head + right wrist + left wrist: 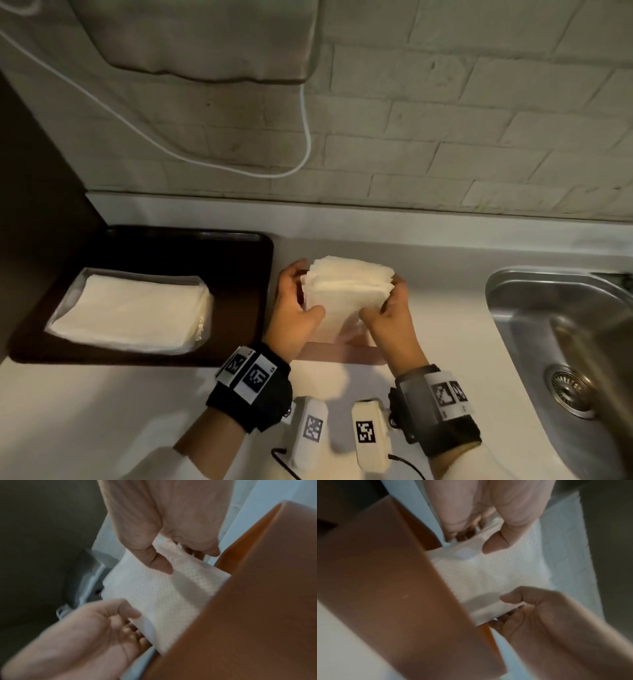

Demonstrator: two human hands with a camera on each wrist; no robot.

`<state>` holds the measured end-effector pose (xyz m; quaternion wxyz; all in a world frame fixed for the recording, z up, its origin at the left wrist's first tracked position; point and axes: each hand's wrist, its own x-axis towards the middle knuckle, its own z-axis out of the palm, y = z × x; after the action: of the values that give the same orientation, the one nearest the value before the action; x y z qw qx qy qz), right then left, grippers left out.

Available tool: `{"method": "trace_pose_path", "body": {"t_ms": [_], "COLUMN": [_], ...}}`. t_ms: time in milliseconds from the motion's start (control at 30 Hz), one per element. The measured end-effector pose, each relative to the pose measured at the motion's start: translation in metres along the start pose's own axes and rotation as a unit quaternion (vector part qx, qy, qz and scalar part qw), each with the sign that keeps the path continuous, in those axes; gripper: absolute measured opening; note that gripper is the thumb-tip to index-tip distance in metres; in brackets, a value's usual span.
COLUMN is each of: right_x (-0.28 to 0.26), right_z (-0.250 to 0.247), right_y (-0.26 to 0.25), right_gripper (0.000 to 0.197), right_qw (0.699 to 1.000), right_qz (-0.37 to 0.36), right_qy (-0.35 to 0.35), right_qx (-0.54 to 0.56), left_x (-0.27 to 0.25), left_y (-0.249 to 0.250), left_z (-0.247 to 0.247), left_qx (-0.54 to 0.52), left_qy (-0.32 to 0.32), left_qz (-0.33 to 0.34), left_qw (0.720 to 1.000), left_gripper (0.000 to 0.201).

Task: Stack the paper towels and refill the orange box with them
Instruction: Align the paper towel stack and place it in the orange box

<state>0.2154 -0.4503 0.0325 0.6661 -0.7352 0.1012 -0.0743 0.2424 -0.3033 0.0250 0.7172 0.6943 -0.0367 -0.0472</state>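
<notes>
Holding a thick stack of white, embossed paper towels (346,294) between them, the left hand (297,310) and the right hand (390,313) work above the white countertop (102,411), each with its thumb on the near face of the stack and its fingers curled around a side edge. In the head view the stack stands on edge, its long axis going down into the orange box (342,353), of which only the near wall shows below the wrists; the opening lies directly under the fingers, and both hands are equally near to it. A second flat pile of white towels (133,308) waits on the dark brown tray (239,274) at the left, and the steel sink (548,308) is at the right. In the left wrist view, which is blurred, the smooth orange wall (385,588) covers the lower part of the stack, so it seems to be partly inside already. In the right wrist view the soft, dimpled towel face (154,591) slips behind the same orange wall (257,601), pinched by both thumbs.
</notes>
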Motion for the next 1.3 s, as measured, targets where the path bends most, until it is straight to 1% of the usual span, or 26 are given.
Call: {"method": "trace_pose_path", "body": {"t_ms": [67, 100, 167, 200, 267, 333, 400, 467, 533, 567, 633, 667, 767, 833, 867, 967, 1000, 1067, 1100, 1133, 1233, 1300], "right_x": [-0.001, -0.002, -0.003, -0.002, 0.002, 0.002, 0.0, 0.001, 0.004, 0.003, 0.001, 0.001, 0.005, 0.004, 0.002, 0.0, 0.001, 0.003, 0.002, 0.001, 0.002, 0.004], "right_z": [0.007, 0.011, 0.011, 0.008, 0.004, 0.005, 0.007, 0.003, -0.003, -0.004, -0.001, 0.0, 0.001, 0.004, 0.006, 0.004, 0.002, 0.001, 0.002, 0.003, -0.001, -0.01], "right_y": [0.001, 0.0, -0.001, -0.003, -0.003, -0.002, -0.005, -0.007, -0.007, -0.007, -0.006, -0.005, -0.002, -0.004, -0.007, -0.016, -0.019, -0.018, -0.016, -0.014, -0.006, -0.002], "right_gripper": [0.055, 0.052, 0.047, 0.049, 0.053, 0.053, 0.05, 0.05, 0.053, 0.054, 0.054, 0.053, 0.052, 0.049, 0.047, 0.039, 0.038, 0.04, 0.044, 0.044, 0.054, 0.059], "right_qw": [0.999, 0.998, 0.998, 0.999, 0.999, 1.0, 1.0, 0.999, 0.997, 0.997, 0.995, 0.994, 0.997, 0.995, 0.995, 0.996, 0.997, 0.996, 0.996, 0.995, 0.994, 0.989], "right_qz": [0.001, -0.003, -0.019, -0.028, -0.028, 0.006, 0.02, 0.024, 0.033, 0.038, 0.04, 0.035, 0.04, 0.045, 0.031, -0.042, -0.054, -0.047, -0.037, -0.024, 0.003, 0.02], "right_qy": [-0.001, -0.002, 0.008, 0.019, 0.026, 0.005, -0.023, -0.036, -0.049, -0.064, -0.089, -0.089, -0.061, -0.074, -0.08, -0.06, -0.056, -0.074, -0.086, -0.094, -0.099, -0.11], "right_qx": [-0.05, -0.064, -0.056, -0.037, 0.012, 0.006, -0.006, 0.018, 0.046, 0.035, -0.028, -0.049, -0.035, -0.045, -0.05, -0.042, -0.025, 0.001, -0.01, -0.029, -0.052, -0.096], "left_x": [-0.002, -0.004, -0.004, -0.003, -0.001, -0.001, -0.002, -0.002, 0.001, 0.002, 0.003, 0.003, 0.002, 0.001, 0.001, 0.003, 0.004, 0.005, 0.004, 0.003, 0.002, -0.001], "left_y": [-0.006, -0.005, -0.002, 0.001, 0.007, 0.007, 0.01, 0.013, 0.015, 0.013, 0.009, 0.007, 0.007, 0.009, 0.012, 0.026, 0.028, 0.026, 0.023, 0.018, 0.015, 0.021], "left_z": [0.006, 0.011, 0.016, 0.015, 0.012, 0.012, 0.012, 0.009, 0.002, -0.001, -0.002, -0.002, 0.001, 0.003, 0.004, 0.002, 0.0, -0.004, -0.005, -0.006, -0.013, -0.023], "left_qx": [0.034, 0.057, 0.072, 0.05, 0.011, 0.013, 0.047, 0.044, 0.033, 0.047, 0.088, 0.095, 0.081, 0.111, 0.119, 0.07, 0.053, 0.047, 0.055, 0.066, 0.06, -0.004], "left_qy": [0.013, 0.023, 0.041, 0.044, 0.035, 0.022, 0.014, 0.0, -0.019, -0.026, -0.036, -0.036, -0.032, -0.047, -0.046, -0.02, -0.02, -0.031, -0.038, -0.041, -0.027, -0.033], "left_qz": [-0.026, -0.027, -0.022, -0.013, 0.007, -0.003, -0.024, -0.024, -0.025, -0.034, -0.057, -0.066, -0.073, -0.068, -0.057, -0.016, -0.012, -0.027, -0.042, -0.052, -0.059, -0.043], "left_qw": [0.999, 0.998, 0.996, 0.998, 0.999, 1.0, 0.999, 0.999, 0.999, 0.998, 0.994, 0.993, 0.994, 0.99, 0.99, 0.997, 0.998, 0.998, 0.997, 0.996, 0.996, 0.999], "left_gripper": [0.06, 0.061, 0.068, 0.066, 0.064, 0.065, 0.066, 0.06, 0.062, 0.063, 0.061, 0.059, 0.054, 0.051, 0.05, 0.05, 0.051, 0.058, 0.061, 0.06, 0.045, 0.036]}}
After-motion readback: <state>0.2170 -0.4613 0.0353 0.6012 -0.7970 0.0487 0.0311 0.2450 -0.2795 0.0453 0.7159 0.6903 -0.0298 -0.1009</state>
